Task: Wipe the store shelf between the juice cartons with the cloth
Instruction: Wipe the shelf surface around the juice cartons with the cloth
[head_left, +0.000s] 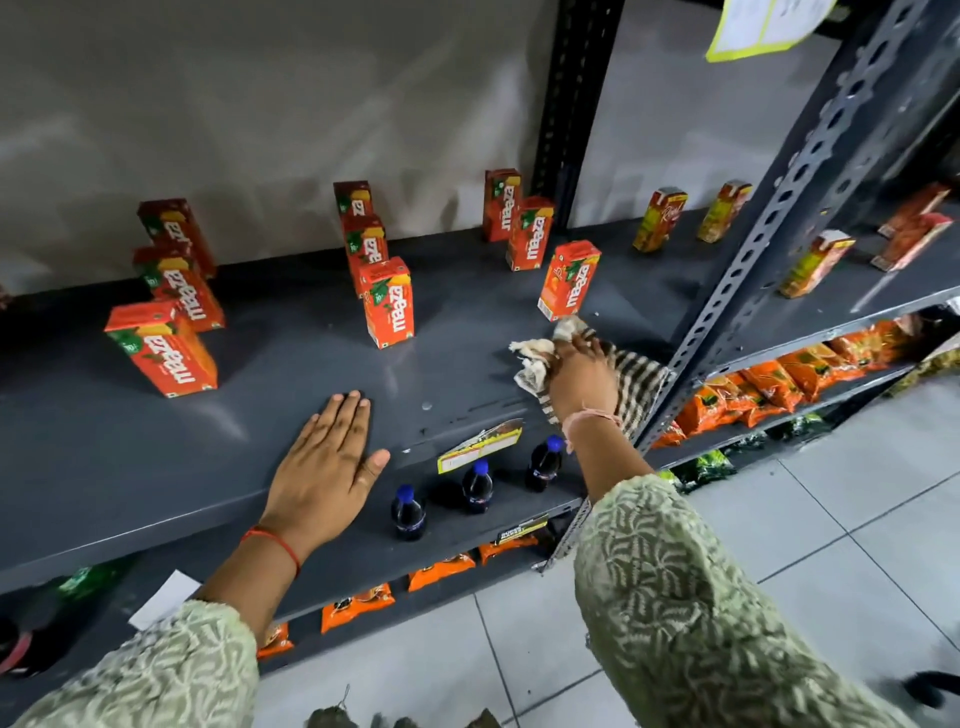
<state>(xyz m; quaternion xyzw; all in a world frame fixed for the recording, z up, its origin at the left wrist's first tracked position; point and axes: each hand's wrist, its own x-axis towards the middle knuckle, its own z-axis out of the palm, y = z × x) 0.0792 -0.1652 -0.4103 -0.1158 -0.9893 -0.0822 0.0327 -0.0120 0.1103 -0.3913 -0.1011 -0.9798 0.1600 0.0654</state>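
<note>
A dark grey metal shelf (270, 395) carries several red-orange juice cartons in three rows: left (162, 349), middle (388, 302) and right (569, 280). My right hand (582, 382) presses a striped, pale cloth (636, 387) onto the shelf just in front of the right row's nearest carton. The cloth's frayed end (535, 353) sticks out past my fingers. My left hand (324, 470) lies flat, palm down, on the shelf's front part between the left and middle rows, holding nothing.
A perforated upright post (769, 234) stands just right of the cloth. More cartons (660, 219) stand beyond it. Three dark bottles (477, 486) sit on the shelf below, under a price tag (480, 446). Orange snack packs (779, 384) fill lower shelves. Tiled floor lies at the right.
</note>
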